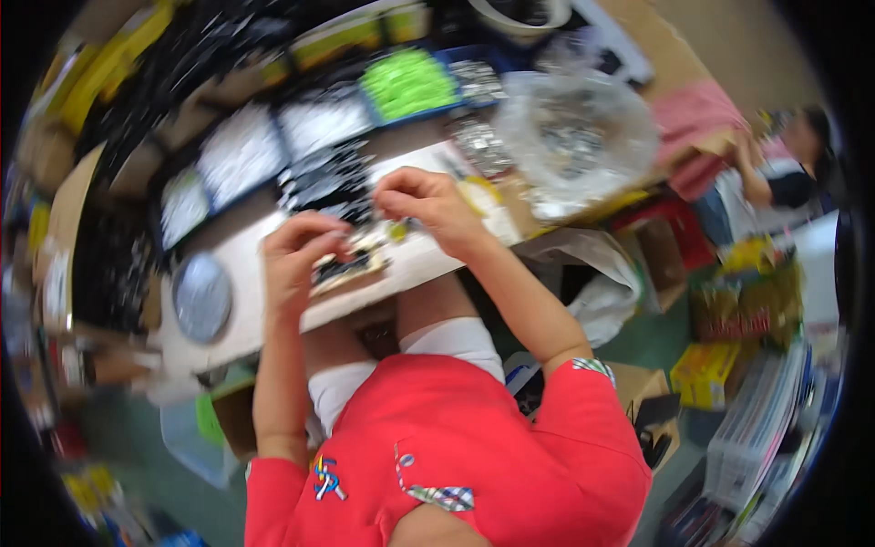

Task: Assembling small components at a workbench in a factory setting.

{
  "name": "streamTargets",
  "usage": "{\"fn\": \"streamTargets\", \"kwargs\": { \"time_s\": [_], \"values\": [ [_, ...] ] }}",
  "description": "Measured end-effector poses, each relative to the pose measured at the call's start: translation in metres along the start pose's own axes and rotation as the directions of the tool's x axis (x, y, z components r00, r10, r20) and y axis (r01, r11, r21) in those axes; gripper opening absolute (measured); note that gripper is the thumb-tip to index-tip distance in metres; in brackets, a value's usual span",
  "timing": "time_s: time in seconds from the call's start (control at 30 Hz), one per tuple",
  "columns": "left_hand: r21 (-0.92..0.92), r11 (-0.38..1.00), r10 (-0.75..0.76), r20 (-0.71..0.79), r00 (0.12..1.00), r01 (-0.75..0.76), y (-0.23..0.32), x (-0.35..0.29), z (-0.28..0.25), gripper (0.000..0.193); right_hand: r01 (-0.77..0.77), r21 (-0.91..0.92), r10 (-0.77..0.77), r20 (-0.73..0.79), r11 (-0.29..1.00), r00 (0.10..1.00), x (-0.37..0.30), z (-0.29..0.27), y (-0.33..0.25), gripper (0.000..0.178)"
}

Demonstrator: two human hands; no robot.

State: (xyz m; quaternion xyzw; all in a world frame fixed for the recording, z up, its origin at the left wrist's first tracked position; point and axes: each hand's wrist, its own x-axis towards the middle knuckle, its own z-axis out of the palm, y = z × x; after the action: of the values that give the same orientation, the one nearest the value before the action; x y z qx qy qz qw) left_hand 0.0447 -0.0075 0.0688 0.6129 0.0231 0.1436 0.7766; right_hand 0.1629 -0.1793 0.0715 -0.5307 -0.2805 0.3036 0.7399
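Both hands pinch small parts: left hand (296, 255) over black strip (351, 264), right hand (428, 205) just beyond.

The person in a red shirt (474, 456) bends over a pale, flat-topped bench (246, 319), both bare forearms reaching up from the lower edge. The left hand (296, 260) curls over a small flat board carrying dark little parts (351, 266) at the middle of the bench, fingers (314, 228) bent at the board's near-left edge. The right hand (433, 205) is just right of the board, fingertips pinched together above it; what they hold is too blurred to tell. Left of the board lies a round grey metal lid (200, 296). Beyond the board stand trays of white pieces (241, 150) and a bin of bright green pieces (407, 84); to the right beyond it sits a crumpled clear plastic bag (574, 137).
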Motion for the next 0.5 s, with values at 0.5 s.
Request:
{"fn": "streamTargets", "kwargs": {
  "time_s": [0.5],
  "values": [
    [-0.221,0.971,0.074,-0.095,0.993,-0.094,-0.02,-0.048,-0.013,0.008,-0.15,0.028,0.145,0.142,0.988,0.979,-0.004,0.061,0.026,0.01]
  ]
}}
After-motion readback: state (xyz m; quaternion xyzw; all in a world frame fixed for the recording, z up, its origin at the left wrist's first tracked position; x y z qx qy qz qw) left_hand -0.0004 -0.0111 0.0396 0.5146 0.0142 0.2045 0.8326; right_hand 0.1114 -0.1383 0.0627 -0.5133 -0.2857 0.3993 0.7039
